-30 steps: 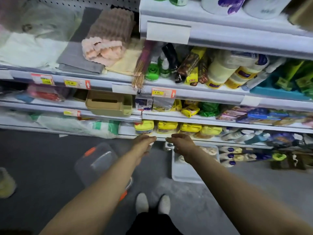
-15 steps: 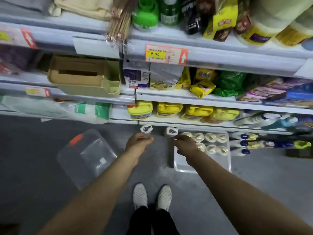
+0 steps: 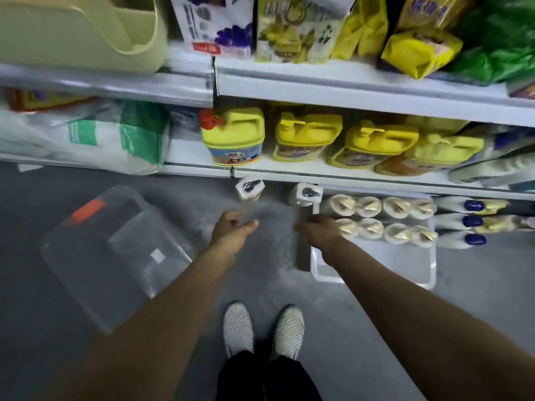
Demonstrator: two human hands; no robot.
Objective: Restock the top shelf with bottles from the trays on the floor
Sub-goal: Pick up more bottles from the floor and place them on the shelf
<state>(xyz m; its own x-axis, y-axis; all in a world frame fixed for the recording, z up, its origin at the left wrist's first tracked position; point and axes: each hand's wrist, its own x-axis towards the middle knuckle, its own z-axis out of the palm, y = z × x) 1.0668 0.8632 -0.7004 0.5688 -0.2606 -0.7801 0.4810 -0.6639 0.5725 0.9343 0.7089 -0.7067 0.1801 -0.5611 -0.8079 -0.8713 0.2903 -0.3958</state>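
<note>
Two white bottles with dark tops stand on the grey floor under the lowest shelf: one (image 3: 249, 189) ahead of my left hand, the other (image 3: 304, 194) at the corner of a clear tray (image 3: 373, 270). Several cream-capped bottles (image 3: 382, 217) fill the tray's far end in two rows. My left hand (image 3: 233, 231) is cupped at the first bottle's blurred lower body, and I cannot tell whether they touch. My right hand (image 3: 317, 231) hovers with relaxed fingers over the tray's near-left corner, beside the closest cream-capped bottle. The top shelf is out of view.
A clear lidded bin with an orange clip (image 3: 115, 250) lies on the floor to the left. Yellow jugs (image 3: 307, 137) line the lowest shelf. White bottles with blue caps (image 3: 469, 221) lie to the right of the tray. My white shoes (image 3: 260, 328) stand just behind my hands.
My view has dropped from the upper shelves to the floor. Both hands have moved down toward the two standing bottles and the tray.
</note>
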